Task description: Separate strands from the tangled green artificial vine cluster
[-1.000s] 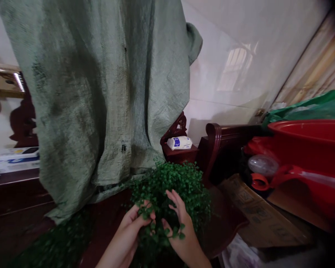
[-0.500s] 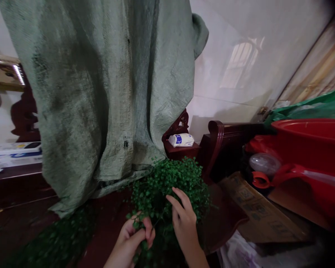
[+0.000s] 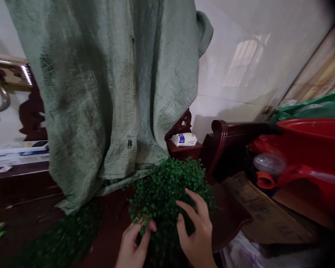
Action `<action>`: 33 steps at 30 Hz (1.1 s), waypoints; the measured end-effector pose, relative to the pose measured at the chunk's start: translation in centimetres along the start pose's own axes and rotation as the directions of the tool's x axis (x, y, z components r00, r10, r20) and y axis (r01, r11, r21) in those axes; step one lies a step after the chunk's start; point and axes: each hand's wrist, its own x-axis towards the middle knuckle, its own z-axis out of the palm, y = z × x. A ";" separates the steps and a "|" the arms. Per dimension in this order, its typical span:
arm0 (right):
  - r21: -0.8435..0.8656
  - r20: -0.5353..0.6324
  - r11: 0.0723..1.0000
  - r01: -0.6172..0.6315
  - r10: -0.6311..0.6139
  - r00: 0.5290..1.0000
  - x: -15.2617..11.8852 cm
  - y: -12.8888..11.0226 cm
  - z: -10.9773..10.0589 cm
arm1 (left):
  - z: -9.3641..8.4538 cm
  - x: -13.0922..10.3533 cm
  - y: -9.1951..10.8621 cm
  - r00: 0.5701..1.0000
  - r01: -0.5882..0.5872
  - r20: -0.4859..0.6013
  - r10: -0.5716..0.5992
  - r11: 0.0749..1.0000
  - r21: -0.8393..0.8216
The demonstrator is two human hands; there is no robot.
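A bushy clump of small-leaved green foliage (image 3: pixel 175 178) sits on a dark red wooden surface, close to the hem of a large grey-green woven sack (image 3: pixel 123 93). At the clump's lower left edge, my left hand (image 3: pixel 135 242) is closed with thumb and fingers around some sprigs; the fingertips are partly covered by leaves. My right hand (image 3: pixel 197 227) is at the clump's lower right, fingers spread and curved over the leaves, gripping nothing. A second dark green leafy mass (image 3: pixel 64 238) lies to the left, in shadow.
A tissue pack (image 3: pixel 185 139) rests on a wooden ledge behind the foliage. To the right are flattened cardboard (image 3: pixel 268 212), a red tub (image 3: pixel 318 149), an orange ring-shaped item (image 3: pixel 265 180) and plastic bags (image 3: pixel 240 249). Boxes (image 3: pixel 22 152) stand on a ledge at left.
My right hand has moved right and its fingers have spread wider. My left hand has shifted slightly right and stays at the foliage edge. The view has turned a little left.
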 end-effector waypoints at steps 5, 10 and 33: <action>0.187 -0.023 0.982 -0.007 0.012 1.000 0.4 -2.7 -0.9 | 0.1 -1.7 -1.9 0.929 -0.342 0.015 0.369 0.845 0.410; 0.441 0.452 0.877 -0.190 -0.033 0.892 0.5 -5.7 1.3 | -0.2 -2.2 -0.5 0.892 -0.402 0.021 0.451 0.774 0.490; 0.258 0.687 0.963 -0.080 -0.124 0.716 4.6 -6.4 11.7 | -11.5 2.4 -2.1 0.921 0.390 0.102 -0.376 0.890 -0.236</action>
